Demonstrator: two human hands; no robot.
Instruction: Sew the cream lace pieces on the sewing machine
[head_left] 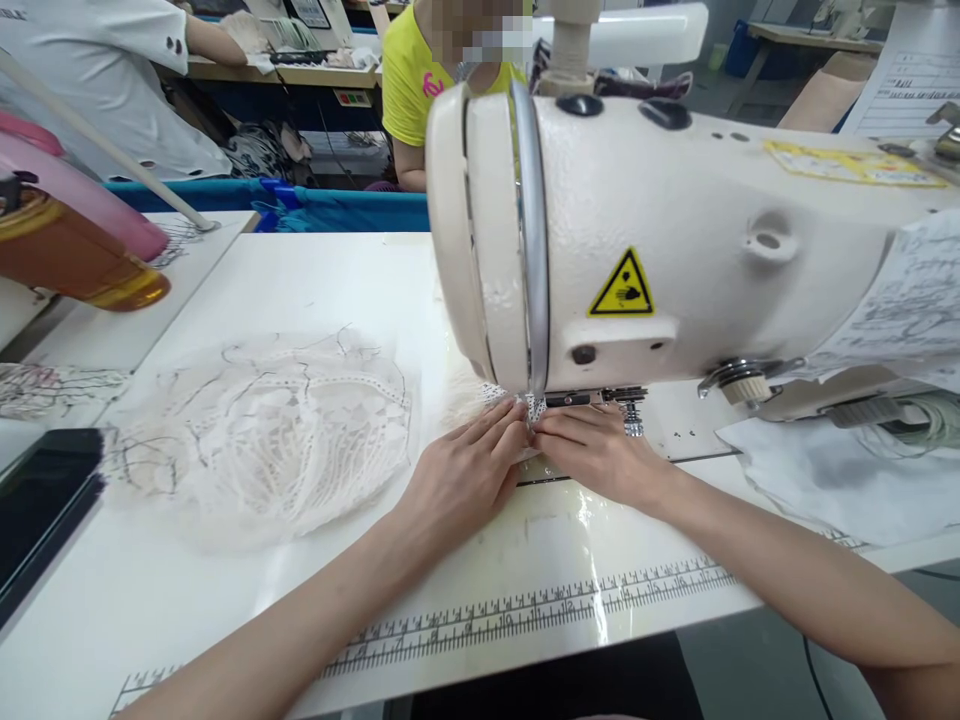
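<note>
Standing on the tabletop (337,280), the sewing machine (690,230) is overhanging the left hand (466,458) and right hand (604,452), whose closely aligned fingers (491,425) are pressing pale lacy fabric (465,397) directly beneath it, any pinch being hidden, with stitching seemingly under way and its remainder unclear.

My hands (466,462) cover much of the cloth (466,394) under the sewing machine (697,230), and I can't see where the needle meets it. The left edge cuts off the phone (46,505) and the amber bottle (79,250); the right edge crops the machine. Handwriting on the paper (896,300) against its side is too blurred to read.
</note>
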